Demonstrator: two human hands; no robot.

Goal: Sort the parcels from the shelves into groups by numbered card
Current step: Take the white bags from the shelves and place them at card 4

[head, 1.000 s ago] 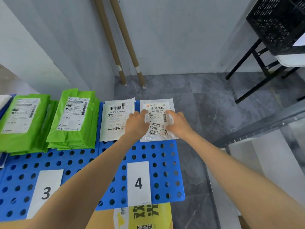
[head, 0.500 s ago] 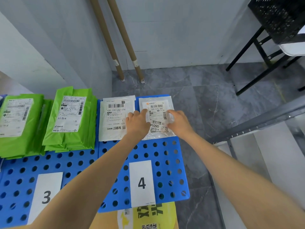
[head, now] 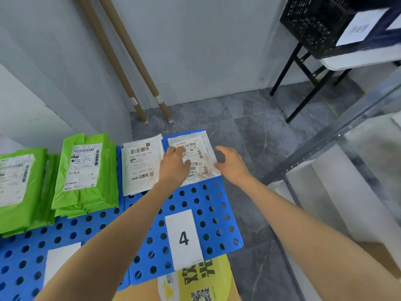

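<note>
A clear-wrapped parcel with a white label (head: 196, 155) lies at the far end of the blue perforated board (head: 208, 216), above the card numbered 4 (head: 184, 238). My left hand (head: 174, 165) rests on the parcel's left part, fingers lying over the label. My right hand (head: 231, 162) hovers just off its right edge with fingers loosely spread and nothing in it. A second white parcel (head: 141, 166) lies to the left of it. Two stacks of green parcels (head: 86, 172) (head: 19, 187) sit further left, behind another white card (head: 59, 259) whose number my forearm hides.
Two brown cardboard tubes (head: 130, 61) lean in the wall corner. A black crate (head: 321, 20) sits on a black-legged table at the upper right. A grey metal shelf frame (head: 325, 140) runs along the right. A yellow printed box (head: 195, 281) sits under the board's near edge.
My right hand has come off the clear parcel and moved a little to the right. My left hand stays on it. The camera has tilted up and right.
</note>
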